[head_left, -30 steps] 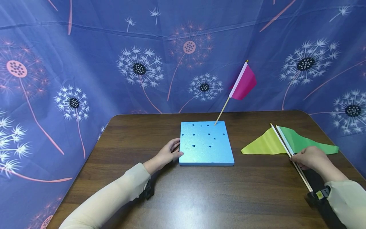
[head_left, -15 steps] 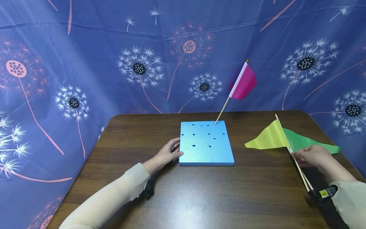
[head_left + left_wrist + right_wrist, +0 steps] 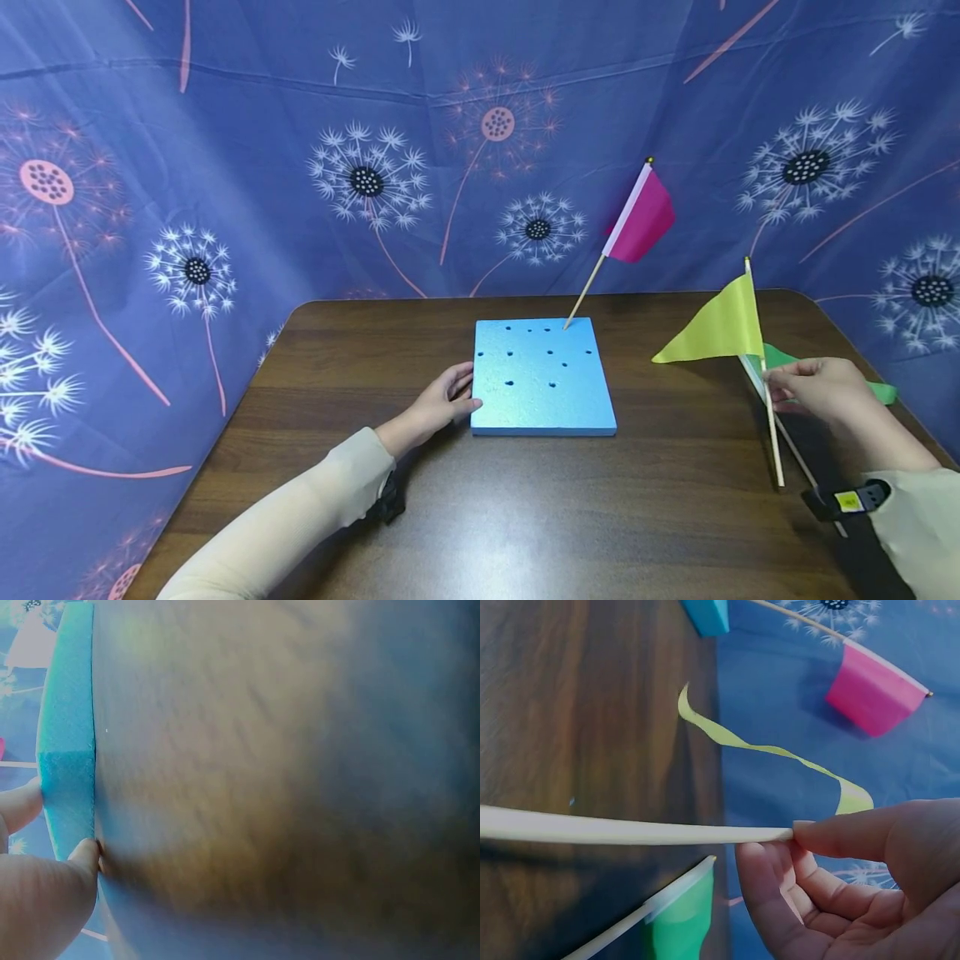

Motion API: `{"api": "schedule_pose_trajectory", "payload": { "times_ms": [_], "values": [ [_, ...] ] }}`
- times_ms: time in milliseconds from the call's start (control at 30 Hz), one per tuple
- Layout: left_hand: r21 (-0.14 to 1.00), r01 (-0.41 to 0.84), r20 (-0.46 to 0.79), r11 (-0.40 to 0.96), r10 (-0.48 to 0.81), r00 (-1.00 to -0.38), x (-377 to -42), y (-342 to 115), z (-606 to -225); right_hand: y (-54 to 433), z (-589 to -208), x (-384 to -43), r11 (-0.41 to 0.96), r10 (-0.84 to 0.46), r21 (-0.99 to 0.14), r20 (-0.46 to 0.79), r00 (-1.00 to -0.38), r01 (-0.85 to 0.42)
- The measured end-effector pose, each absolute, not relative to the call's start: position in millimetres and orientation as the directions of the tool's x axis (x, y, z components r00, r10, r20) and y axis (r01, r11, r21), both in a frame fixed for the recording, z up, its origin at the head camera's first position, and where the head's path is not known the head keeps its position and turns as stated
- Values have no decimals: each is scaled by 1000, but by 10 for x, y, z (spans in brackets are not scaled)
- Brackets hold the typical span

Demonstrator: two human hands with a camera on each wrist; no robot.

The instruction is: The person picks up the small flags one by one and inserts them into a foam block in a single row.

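A yellow triangular cloth pennant [image 3: 714,325] on a pale, slender stick [image 3: 772,446] stands nearly upright over the right part of the brown wood-grain table [image 3: 525,517], its tip past the far edge in the head view; whether its lower end touches the surface cannot be told. The right hand [image 3: 825,396] pinches this stick between thumb and fingers, just below the cloth. Behind that hand, a green triangular cloth pennant [image 3: 777,357] on a pale stick lies near the table's right edge, partly covered, its stick slanting toward the near right corner. To the left, well apart, a flat, square light-blue board [image 3: 540,404] with small dark holes lies midway between the table's side edges, nearer the far edge. The left hand [image 3: 435,404] grips the board's left edge, thumb and fingers touching it. A magenta cloth flag [image 3: 641,218] on a thin wooden stick leans rightward from the board's far right corner. Beyond the far edge hangs a blue dandelion-print cloth [image 3: 262,150].
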State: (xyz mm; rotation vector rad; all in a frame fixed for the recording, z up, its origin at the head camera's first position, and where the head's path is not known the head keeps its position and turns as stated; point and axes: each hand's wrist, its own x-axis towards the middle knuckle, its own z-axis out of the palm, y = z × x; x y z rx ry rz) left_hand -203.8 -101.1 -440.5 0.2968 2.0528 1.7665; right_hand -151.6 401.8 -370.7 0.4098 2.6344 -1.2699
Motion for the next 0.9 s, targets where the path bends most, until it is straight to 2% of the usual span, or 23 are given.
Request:
{"api": "schedule_pose_trajectory", "payload": {
  "times_ms": [367, 633, 900],
  "values": [
    [981, -106, -165, 161, 417, -894, -2047, -1014, -4425, 3857, -3585, -1535, 553, 235, -786, -171, -957, 277],
    [983, -102, -157, 151, 422, -893, -2052, -1019, -4411, 3692, -3442, -1605, 475, 254, -864, -46, -966, 166],
    [981, -109, -167, 159, 414, -895, -2054, -1015, -4404, 3497, -3313, -1704, 402, 246, -910, 3, -969, 100]
  ]
}}
